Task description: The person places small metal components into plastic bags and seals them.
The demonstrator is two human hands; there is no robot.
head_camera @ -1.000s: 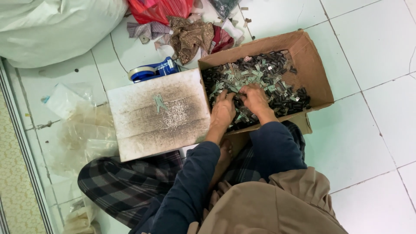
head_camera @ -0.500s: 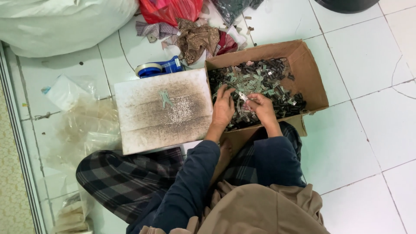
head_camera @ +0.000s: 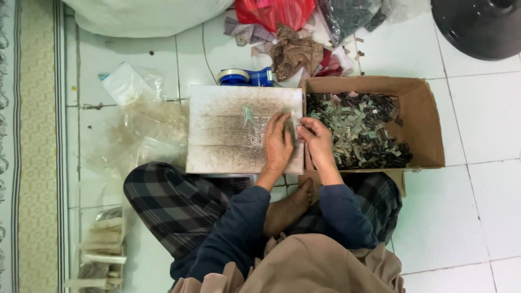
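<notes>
A white sack [head_camera: 146, 13] fills the top left edge, lying on the white tiled floor [head_camera: 477, 217]. At the top right corner sits part of a round black base [head_camera: 480, 24]. Between them lies a heap of bags and rags: a red bag [head_camera: 274, 11], a clear bag of dark bits [head_camera: 347, 16], and a crumpled brown cloth [head_camera: 296, 51].

An open brown box [head_camera: 423, 116] sits right of centre, half full of small grey-green and dark metal pieces [head_camera: 358, 130]. Touching its left wall is a square whitish board [head_camera: 222, 135], smudged with dark dust in bands; a single small grey-green piece [head_camera: 248, 115] lies on it near the top middle. Left of the board is a spread of crumpled clear plastic [head_camera: 146, 127], and a small white packet [head_camera: 119, 81] above that. Just behind the board's top edge lies a blue tape dispenser [head_camera: 247, 77]. At the bottom left is a stack of pale folded packets [head_camera: 100, 255].

The person sits cross-legged in checked trousers and dark blue sleeves. The left hand [head_camera: 278, 144] lies over the board's right edge, fingers stretched forward and close together. The right hand [head_camera: 317, 140] is just beside it, at the seam between board and box, thumb and fingers pinched on a small pale piece [head_camera: 296, 118] that the left fingertips also meet.
</notes>
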